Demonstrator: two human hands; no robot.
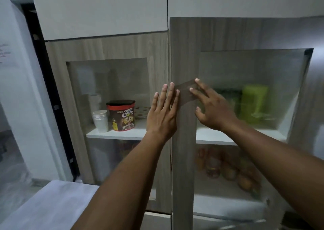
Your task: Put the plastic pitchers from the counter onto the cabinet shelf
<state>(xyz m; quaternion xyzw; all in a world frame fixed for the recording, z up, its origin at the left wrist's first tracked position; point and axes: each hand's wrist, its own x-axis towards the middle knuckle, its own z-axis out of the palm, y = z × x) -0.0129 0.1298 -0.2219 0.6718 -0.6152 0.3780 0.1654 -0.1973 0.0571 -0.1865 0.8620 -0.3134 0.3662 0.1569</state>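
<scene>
Two bare hands on the wood-grain, glass-panelled cabinet doors; green pitchers already inside.

Left hand (162, 114) lies flat, fingers extended, on the inner stile of the left wood-grain cabinet door (108, 50), gripping nothing. Right hand (213, 107) rests with fingers spread and slack against the right wood-grain cabinet door (184, 54) and its frosted pane, also holding nothing. Behind that pane, two blurred green plastic pitchers (254, 103) stand on the white cabinet shelf (219, 136); the exact count is uncertain. Behind the left pane: one stack of white paper cups (100, 120) beside one red-and-brown Choco Chips tub (121, 115). The lower right compartment holds several brownish jars (228, 168), too blurred to count.
</scene>
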